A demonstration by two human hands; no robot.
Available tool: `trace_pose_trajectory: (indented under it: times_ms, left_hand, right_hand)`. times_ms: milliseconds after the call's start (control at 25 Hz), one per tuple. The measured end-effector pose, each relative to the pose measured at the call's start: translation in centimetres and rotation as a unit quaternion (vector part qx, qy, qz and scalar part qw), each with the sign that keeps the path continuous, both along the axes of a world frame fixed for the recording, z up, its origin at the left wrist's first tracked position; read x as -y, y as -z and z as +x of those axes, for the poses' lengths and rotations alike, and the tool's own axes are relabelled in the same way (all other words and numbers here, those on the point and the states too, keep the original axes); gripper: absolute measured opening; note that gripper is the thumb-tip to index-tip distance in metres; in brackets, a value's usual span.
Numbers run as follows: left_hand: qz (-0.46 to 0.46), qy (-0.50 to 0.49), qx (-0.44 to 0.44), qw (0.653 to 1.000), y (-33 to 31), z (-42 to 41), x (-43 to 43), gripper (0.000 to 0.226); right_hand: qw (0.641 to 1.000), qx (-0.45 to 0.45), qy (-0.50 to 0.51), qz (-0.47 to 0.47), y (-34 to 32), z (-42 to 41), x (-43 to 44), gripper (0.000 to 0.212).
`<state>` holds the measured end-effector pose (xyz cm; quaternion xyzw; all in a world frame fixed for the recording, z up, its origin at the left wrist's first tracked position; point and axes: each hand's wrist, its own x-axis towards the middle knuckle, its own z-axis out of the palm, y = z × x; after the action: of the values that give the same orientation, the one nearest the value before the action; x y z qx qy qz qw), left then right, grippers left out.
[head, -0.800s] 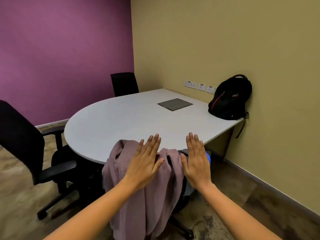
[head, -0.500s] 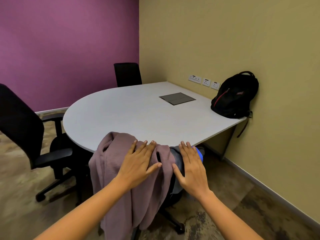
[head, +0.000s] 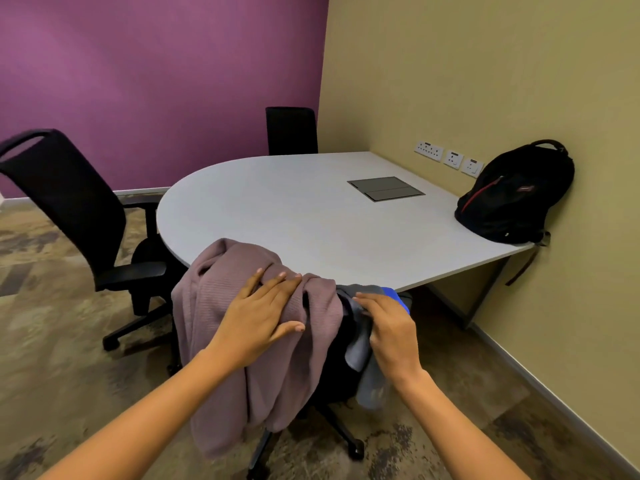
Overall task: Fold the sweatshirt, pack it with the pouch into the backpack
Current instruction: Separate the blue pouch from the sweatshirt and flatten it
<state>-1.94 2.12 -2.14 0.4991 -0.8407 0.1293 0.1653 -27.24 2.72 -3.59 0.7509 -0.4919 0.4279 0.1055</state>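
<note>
A mauve sweatshirt (head: 221, 306) hangs over the back of a black office chair (head: 346, 441) pushed up to the near edge of the white table (head: 277, 209). My left hand (head: 256, 317) rests on top of the sweatshirt with its fingers stretched out, and the fabric bunches at the fingertips. Beside it on the same chair back lies a grey and blue fabric item (head: 372, 291), apparently the pouch. My right hand (head: 391, 330) curls its fingers over it. The black backpack (head: 512, 199) with a red stripe leans against the wall on the table's far right corner.
A second black chair (head: 69, 202) stands to the left of the table and a third (head: 291, 131) at its far side. A dark cable hatch (head: 386, 188) is set in the tabletop. Wall sockets (head: 450, 157) sit above the table's right edge.
Both hands have come down from hovering flat: the left now rests on the sweatshirt and the right has curled onto the grey and blue item. The view has moved closer.
</note>
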Motion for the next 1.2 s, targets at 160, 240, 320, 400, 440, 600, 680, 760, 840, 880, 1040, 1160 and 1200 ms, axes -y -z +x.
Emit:
trace_pose_trajectory:
  times_ms: [160,240,320,400,440,600,680,760,840,880,1040,1160,1200]
  left_hand:
    - [0.007,0.006,-0.002,1.000,0.0,0.3,0.2,0.079]
    - [0.008,0.019,-0.018,1.000,-0.3,0.6,0.5,0.080]
    - [0.005,0.027,-0.034,0.999,-0.5,1.3,0.8,0.081]
    - [-0.003,0.017,-0.050,0.999,-0.8,2.9,1.0,0.084]
    - [-0.005,0.007,-0.056,0.998,-1.1,4.0,1.1,0.085]
    - [-0.004,-0.041,-0.027,0.999,-1.9,9.1,1.0,0.091]
    - [0.059,-0.042,-0.044,0.996,-1.4,10.9,0.9,0.102]
    - [0.146,-0.041,-0.089,0.984,-0.6,11.5,0.7,0.118]
    - [0.158,-0.040,-0.104,0.981,0.1,11.5,0.8,0.123]
    - [0.141,-0.039,-0.112,0.983,0.3,11.5,0.9,0.121]
    - [0.046,-0.008,-0.171,0.984,0.7,11.7,1.4,0.103]
    - [-0.004,0.012,-0.201,0.979,1.1,11.6,1.4,0.082]
    - [-0.014,0.016,-0.209,0.978,1.3,11.5,1.3,0.076]
  right_hand:
    - [0.983,0.179,0.020,-0.027,-4.0,1.8,0.2,0.030]
    - [0.975,0.213,-0.020,-0.053,-5.6,3.6,-0.3,0.026]
    - [0.985,0.148,-0.082,-0.037,-6.3,5.4,-0.7,0.024]
    - [0.993,0.027,-0.115,0.032,-5.5,6.9,-0.4,0.032]
    - [0.991,-0.047,-0.110,0.068,-4.9,7.5,-0.3,0.043]
    - [0.963,-0.235,-0.070,0.113,-2.5,9.1,0.1,0.081]
    - [0.961,-0.247,-0.061,0.105,-2.2,9.7,0.5,0.083]
    - [0.971,-0.218,-0.074,0.064,-1.6,9.7,1.1,0.070]
    - [0.978,-0.179,-0.105,0.000,-0.7,9.2,1.7,0.045]
    - [0.979,-0.167,-0.116,-0.020,-0.4,9.1,1.8,0.034]
    - [0.984,-0.114,-0.125,-0.063,-0.3,9.8,1.5,0.020]
    - [0.985,-0.097,-0.122,-0.072,-1.0,10.4,1.5,0.022]
    - [0.985,-0.094,-0.123,-0.074,-1.2,10.5,1.5,0.021]
